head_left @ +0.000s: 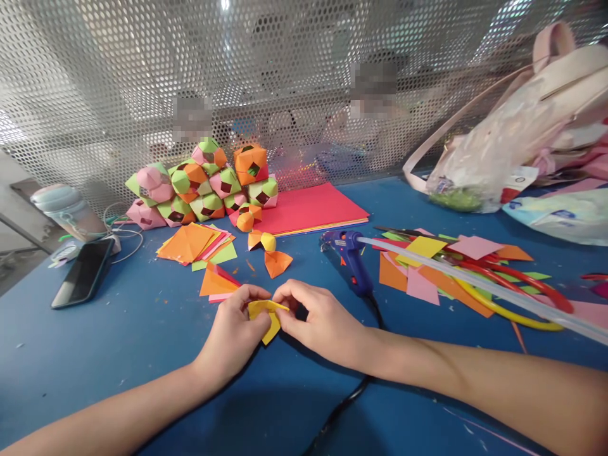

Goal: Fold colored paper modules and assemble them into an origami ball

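The person's left hand (237,324) and right hand (319,320) pinched a folded piece of yellow paper (272,330) between them, thumbs and fingertips on its edges, over the blue surface (156,335). Just beyond the left hand lay a small stack of orange, red and pink paper (217,282), while a dark-blue plastic glue gun (354,263) lay beyond the right hand.

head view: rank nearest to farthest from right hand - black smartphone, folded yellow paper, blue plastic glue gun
1. Folded yellow paper: in the right hand's fingertips.
2. Blue plastic glue gun: beyond the hand, slightly right.
3. Black smartphone: far left side.
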A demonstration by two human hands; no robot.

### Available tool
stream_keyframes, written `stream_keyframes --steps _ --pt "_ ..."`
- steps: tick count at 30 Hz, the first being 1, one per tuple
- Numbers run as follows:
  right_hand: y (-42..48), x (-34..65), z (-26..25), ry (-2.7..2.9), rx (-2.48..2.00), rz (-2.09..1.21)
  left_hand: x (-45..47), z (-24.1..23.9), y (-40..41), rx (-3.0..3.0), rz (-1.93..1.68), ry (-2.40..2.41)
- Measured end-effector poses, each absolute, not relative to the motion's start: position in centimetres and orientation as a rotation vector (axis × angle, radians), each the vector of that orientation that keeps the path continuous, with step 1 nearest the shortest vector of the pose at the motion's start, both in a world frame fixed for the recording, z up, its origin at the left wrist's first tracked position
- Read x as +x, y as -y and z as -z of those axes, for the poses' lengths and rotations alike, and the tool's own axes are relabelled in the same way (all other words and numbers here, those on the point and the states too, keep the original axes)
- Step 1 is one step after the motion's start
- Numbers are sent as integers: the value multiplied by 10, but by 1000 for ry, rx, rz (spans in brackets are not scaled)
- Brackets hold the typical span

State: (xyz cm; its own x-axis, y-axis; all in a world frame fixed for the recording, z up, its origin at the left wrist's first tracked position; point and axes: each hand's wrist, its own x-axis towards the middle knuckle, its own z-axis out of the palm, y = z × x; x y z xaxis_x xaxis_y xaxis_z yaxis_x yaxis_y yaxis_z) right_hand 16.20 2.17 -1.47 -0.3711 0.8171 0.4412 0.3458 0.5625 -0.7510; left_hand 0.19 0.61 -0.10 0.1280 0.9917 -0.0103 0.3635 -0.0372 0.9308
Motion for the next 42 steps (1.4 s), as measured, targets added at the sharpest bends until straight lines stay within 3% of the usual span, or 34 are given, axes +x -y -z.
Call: stream_keyframes --steps 9,19,22,27,29,42 --pt "-50 177 2 1993 -1035 -665 -14 -11 -10 1679 -1231 -1252" --pt "-62 179 10 2026 -1134 -628 -31 -35 -29 2147 -1284 -1356" --pt "-62 179 12 2063 -1086 -609 -40 -49 -34 2427 -1085 -1364" --pt "-59 176 12 2197 -1060 -516 -59 -58 -39 2774 -291 -1246" --pt "-58 175 12 2238 -1029 -492 -63 -57 -40 2793 -216 -1243" --pt "-39 172 10 2338 -494 -355 -32 -48 -30 2372 -719 -1265"
